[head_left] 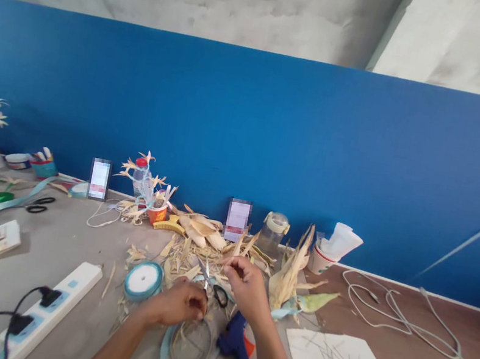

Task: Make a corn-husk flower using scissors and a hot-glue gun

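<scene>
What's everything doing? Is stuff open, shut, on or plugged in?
Left hand, fingers curled, grip unclear
Right hand, fingers bent, grip unclear
Scissors between hands, partly hidden, opening unclear
Left phone, upright, screen lit
Right phone, upright, screen lit
Power strip, black plugs in
Red-capped bottle, upright, cap on
Near ribbon spool, lying flat
Near glue gun, lying down, heat unclear
Right cable, loosely looped

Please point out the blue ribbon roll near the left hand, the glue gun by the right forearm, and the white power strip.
Ribbon roll point(144, 279), head view: white centre disc.
Glue gun point(235, 338), head view: blue body.
Power strip point(61, 308), head view: white top.
</scene>
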`<state>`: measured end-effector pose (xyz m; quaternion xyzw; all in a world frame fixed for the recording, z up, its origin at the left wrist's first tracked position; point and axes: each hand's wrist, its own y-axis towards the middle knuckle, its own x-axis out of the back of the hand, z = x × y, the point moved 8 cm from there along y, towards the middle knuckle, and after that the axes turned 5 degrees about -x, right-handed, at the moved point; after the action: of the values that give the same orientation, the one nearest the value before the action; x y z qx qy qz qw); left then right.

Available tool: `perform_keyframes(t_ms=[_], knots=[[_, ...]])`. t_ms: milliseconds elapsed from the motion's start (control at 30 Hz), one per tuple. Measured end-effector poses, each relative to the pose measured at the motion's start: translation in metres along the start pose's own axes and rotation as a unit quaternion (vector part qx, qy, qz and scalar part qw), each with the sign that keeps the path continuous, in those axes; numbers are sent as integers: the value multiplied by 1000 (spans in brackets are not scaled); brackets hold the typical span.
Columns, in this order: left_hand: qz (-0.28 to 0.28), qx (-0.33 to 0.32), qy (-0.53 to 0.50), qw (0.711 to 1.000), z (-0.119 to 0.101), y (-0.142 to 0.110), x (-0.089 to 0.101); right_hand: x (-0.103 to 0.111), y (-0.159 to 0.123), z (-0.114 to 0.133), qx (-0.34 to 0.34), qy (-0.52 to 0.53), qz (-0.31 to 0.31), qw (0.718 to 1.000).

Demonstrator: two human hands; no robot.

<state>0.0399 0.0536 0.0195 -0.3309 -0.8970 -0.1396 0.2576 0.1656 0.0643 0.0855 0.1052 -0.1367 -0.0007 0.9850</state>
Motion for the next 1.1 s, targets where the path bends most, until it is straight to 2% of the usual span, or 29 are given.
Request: perform_keyframes(t_ms=[133,333,500,633,867,1100], knots=[[41,-10,20,999,-3,-3,-9,5,-3,8,3,-6,-8,1000],[27,-3,63,998,1,-2,-10,5,-6,13,20,-6,-4,1000],[39,9,133,990,4,-1,-15,2,-7,15,16,-5,-2,1000],[50,-9,114,992,-5,-2,-14,1,-8,17,15,-6,-4,1000],[115,-37,87,989,-6,-8,-20,-2,-9,19,9,-12,10,1000],[174,22,181,968,3,-8,-34,-6,-11,21,15,-2,23,1000]])
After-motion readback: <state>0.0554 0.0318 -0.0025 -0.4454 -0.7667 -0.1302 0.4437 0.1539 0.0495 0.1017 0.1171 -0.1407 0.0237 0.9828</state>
